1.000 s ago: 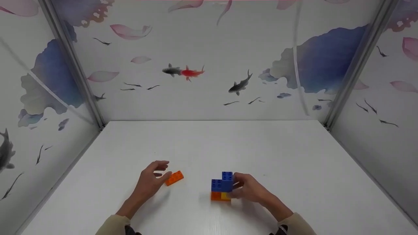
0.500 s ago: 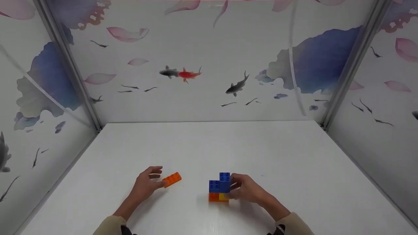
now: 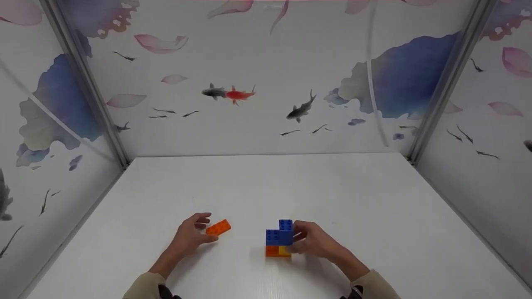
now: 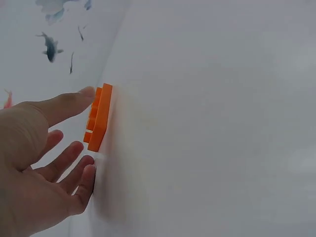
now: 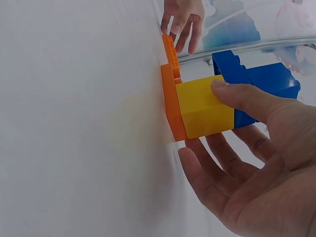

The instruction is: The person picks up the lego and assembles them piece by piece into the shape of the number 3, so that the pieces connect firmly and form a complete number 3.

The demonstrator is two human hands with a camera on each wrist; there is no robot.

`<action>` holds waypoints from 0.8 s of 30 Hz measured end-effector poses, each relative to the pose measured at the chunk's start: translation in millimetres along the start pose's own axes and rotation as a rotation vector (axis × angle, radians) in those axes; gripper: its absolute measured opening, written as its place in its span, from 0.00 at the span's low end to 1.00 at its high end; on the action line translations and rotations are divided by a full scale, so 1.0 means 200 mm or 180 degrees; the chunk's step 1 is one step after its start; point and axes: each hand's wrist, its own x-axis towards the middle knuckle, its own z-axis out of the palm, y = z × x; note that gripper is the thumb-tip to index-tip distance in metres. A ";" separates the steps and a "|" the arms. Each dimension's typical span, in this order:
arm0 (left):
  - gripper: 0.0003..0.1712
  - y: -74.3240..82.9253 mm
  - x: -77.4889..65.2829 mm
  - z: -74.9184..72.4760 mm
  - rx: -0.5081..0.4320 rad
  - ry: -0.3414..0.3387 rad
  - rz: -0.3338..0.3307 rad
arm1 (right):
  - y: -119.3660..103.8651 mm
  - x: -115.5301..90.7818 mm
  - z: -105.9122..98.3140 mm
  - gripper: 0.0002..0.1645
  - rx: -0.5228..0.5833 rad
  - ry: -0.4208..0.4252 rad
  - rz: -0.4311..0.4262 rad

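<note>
A flat orange toy brick [image 3: 218, 227] lies on the white table, studs up. Beside it is my left hand [image 3: 192, 233], the thumb along its near edge and the other fingers loosely spread beyond its left end; they do not close on it. To the right stands a brick stack: an orange brick [image 5: 172, 104] at the bottom, a yellow brick [image 5: 203, 109] on it, and blue bricks [image 3: 279, 237] stepped on top. My right hand [image 3: 316, 241] holds this stack from its right side. Its thumb presses the yellow brick, while the fingers reach behind.
The white table [image 3: 257, 187] is bounded by a printed back wall [image 3: 183, 137] and side walls with fish and petal pictures. Metal posts [image 3: 120, 149] stand at the back corners. A gap of bare table separates the loose brick from the stack.
My left hand drew back slightly from the orange brick, then came toward it again, its thumb now along the near edge. The right hand stays on the stack; the head view shifted a little.
</note>
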 end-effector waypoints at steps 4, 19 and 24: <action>0.38 -0.01 0.01 0.02 0.0136 -0.0017 0.0026 | 0.01 0.00 0.00 0.20 0.0006 -0.0011 0.0009; 0.20 0.03 0.01 0.02 0.0094 0.0082 -0.0063 | 0.01 0.00 -0.01 0.19 -0.0004 -0.0006 -0.0067; 0.19 0.06 0.01 0.03 -0.0065 0.0067 -0.0091 | 0.01 0.00 -0.01 0.20 0.0013 -0.0022 -0.0047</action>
